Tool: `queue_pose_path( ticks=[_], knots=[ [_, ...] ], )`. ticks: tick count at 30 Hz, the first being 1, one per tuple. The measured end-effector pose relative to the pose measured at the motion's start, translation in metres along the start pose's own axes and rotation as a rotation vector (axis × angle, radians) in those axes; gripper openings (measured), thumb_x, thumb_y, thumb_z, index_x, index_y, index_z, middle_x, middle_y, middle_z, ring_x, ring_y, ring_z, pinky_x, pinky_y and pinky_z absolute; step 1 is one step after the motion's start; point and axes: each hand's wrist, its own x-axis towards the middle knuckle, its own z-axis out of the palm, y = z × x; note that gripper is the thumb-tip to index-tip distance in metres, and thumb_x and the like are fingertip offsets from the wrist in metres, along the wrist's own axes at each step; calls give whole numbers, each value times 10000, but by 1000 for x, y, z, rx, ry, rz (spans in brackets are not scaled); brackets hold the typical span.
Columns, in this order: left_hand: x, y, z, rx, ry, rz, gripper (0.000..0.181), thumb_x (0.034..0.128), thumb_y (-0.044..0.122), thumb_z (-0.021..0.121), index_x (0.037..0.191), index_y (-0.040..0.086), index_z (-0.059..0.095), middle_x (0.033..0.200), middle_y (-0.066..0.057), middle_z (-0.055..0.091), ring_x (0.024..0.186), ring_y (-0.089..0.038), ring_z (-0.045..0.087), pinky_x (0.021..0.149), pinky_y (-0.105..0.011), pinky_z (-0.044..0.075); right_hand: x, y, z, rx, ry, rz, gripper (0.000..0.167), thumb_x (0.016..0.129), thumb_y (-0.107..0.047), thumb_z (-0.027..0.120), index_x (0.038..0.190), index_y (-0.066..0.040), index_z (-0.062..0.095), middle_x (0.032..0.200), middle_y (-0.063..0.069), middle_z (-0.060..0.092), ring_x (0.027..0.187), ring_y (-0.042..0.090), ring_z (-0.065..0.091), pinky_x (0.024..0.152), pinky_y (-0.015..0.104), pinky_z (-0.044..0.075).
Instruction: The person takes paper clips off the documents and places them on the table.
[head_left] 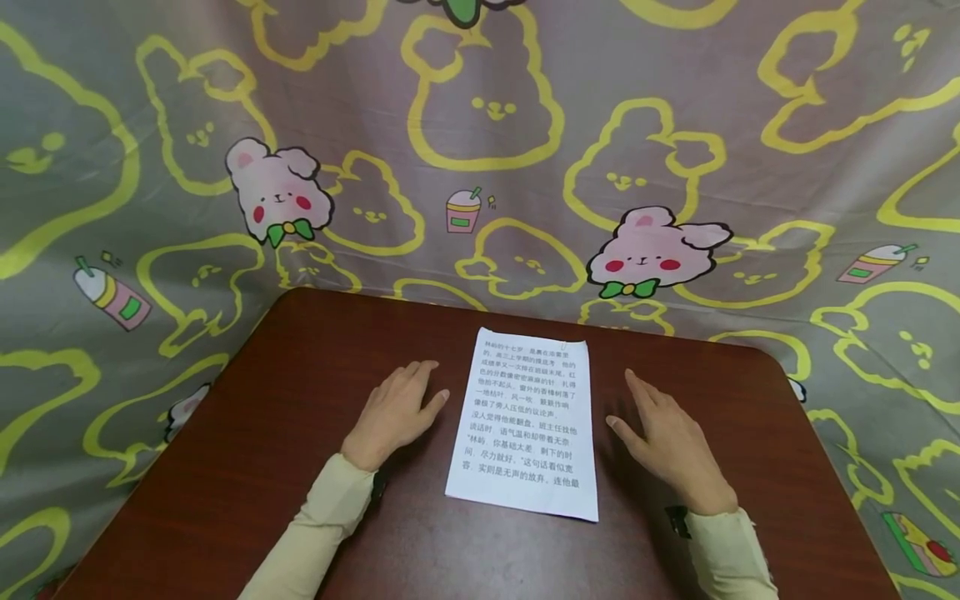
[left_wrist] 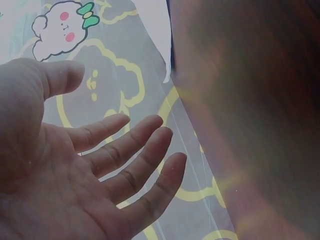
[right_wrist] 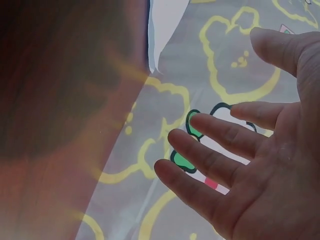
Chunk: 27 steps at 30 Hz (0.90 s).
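A stack of white paper sheets [head_left: 525,425] printed with Chinese text lies on the brown table between my two hands. My left hand [head_left: 392,415] is to the left of the sheets, apart from them, its fingers extended and thumb spread. On the other side my right hand [head_left: 671,446] is held much the same way, also apart from the paper. Neither palm holds anything: the left wrist view shows the left hand's fingers [left_wrist: 135,175] loosely extended, and the right wrist view shows the right hand's fingers [right_wrist: 210,160] likewise. An edge of the paper [left_wrist: 157,35] shows at the top there.
The dark brown table [head_left: 300,350] has rounded far corners. A grey curtain [head_left: 495,92] with yellow bear outlines and pink-cheeked rabbit faces hangs behind it and along both sides. A small paper clip [head_left: 563,346] appears at the top of the sheets.
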Motion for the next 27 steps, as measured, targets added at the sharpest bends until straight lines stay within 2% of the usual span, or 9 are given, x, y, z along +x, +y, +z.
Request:
queue_pose_path(
  ticks=[6, 14, 21, 27],
  knots=[
    [1, 0, 0, -15, 9, -4, 503, 1020, 353, 656, 1409, 42, 589, 1335, -154, 692, 1175, -353, 684, 939, -516, 571, 1, -4, 3, -24, 18, 16, 727, 959, -332, 727, 1545, -10, 441, 1437, 306, 585, 1247, 505, 609, 936, 685, 522],
    [3, 1, 3, -181, -63, -24, 463, 1025, 328, 656, 1377, 30, 613, 1202, -140, 723, 1065, -275, 701, 902, -466, 579, 2, -3, 10, -16, 32, 31, 623, 952, -287, 740, 1456, 17, 537, 1293, 301, 671, 1002, 431, 707, 741, 576, 577],
    [5, 3, 7, -235, -81, -62, 428, 1019, 312, 665, 1341, 31, 647, 1117, -87, 734, 977, -197, 686, 848, -406, 579, 2, -6, 13, 5, 23, 44, 594, 950, -266, 744, 1429, 31, 556, 1333, 310, 659, 1101, 473, 691, 834, 630, 567],
    [6, 5, 12, -305, -125, -107, 444, 1030, 318, 650, 1358, 19, 642, 1102, -68, 738, 977, -179, 691, 890, -412, 571, 4, -9, 16, 46, -29, 61, 577, 942, -251, 759, 1414, 25, 576, 1285, 280, 694, 1083, 427, 705, 827, 604, 576]
  ],
)
